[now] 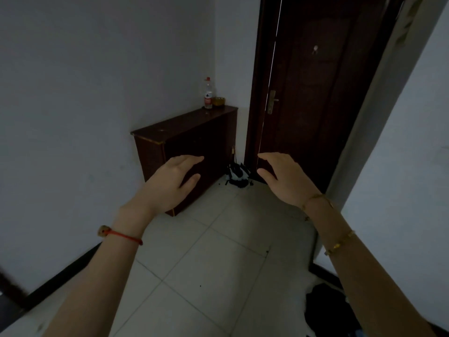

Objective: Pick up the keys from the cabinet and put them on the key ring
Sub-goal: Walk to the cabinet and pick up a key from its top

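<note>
Both arms out front, left hand (173,180) and right hand (283,176) spread loose and holding nothing, well short of the dark cabinet (184,142) against the wall, bottle (208,94) and yellow bowl (218,101) at its far end, keys too small to tell, black bag (238,176) beside the door (313,93).
</note>
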